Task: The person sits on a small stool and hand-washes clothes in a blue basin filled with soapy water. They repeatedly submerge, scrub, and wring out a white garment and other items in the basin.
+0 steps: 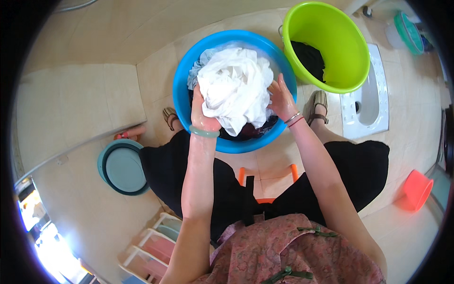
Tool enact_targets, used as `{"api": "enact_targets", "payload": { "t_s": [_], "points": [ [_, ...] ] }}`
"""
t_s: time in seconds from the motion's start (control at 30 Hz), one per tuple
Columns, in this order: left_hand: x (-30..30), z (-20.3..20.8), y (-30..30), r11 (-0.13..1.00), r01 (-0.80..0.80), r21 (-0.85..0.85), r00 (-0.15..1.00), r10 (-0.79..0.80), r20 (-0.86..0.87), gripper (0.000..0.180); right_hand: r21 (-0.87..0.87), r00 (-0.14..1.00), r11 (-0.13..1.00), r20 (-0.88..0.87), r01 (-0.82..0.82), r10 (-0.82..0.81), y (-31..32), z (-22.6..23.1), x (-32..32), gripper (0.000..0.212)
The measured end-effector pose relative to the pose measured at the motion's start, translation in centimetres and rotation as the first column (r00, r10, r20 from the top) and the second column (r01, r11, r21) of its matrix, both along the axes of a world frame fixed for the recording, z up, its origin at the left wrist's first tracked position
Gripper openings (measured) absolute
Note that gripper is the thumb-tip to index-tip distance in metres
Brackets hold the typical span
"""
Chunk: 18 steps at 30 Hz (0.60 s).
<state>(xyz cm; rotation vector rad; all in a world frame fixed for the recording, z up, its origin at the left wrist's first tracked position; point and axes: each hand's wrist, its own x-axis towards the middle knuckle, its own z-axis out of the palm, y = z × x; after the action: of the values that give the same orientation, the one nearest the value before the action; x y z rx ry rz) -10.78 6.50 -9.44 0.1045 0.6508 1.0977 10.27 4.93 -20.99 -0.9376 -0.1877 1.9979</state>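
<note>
A bunched white wet cloth [234, 85], perhaps a garment, is lifted above a round blue basin [250, 147]. My left hand [203, 113] holds it from the left, with most of its fingers hidden behind the folds; a pale green bangle circles the wrist. At the cloth's right side is my right hand [283, 100], its fingers stretched out and apart, their tips by the folds. Light blue-grey cloth [194, 78] shows at the basin's left side. Below the white cloth lies dark cloth [246, 132] in the basin.
A lime-green bucket [347, 57] holding black cloth [307, 59] stands beyond my right hand, beside a white squat toilet [362, 125]. To the left is a grey-green basin [124, 168]. An orange stool [265, 200] is between my legs; a coral pail [418, 190] is far right.
</note>
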Motion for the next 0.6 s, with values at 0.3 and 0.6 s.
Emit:
{"api": "enact_targets", "payload": {
  "t_s": [0.3,0.6],
  "points": [
    [-5.3,-11.1,2.2,0.991,-0.103,-0.090,0.975,0.083,-0.205,0.046,-0.068,0.924,0.995,0.381,0.070,-0.039,0.1,3.5,-2.5,0.036],
    [-1.9,-1.2,-4.6,0.904,0.302,0.304,0.054,0.302,-0.952,0.068,-0.123,0.822,0.988,0.569,0.090,-0.004,1.4,9.1,-7.2,0.035]
  ]
}}
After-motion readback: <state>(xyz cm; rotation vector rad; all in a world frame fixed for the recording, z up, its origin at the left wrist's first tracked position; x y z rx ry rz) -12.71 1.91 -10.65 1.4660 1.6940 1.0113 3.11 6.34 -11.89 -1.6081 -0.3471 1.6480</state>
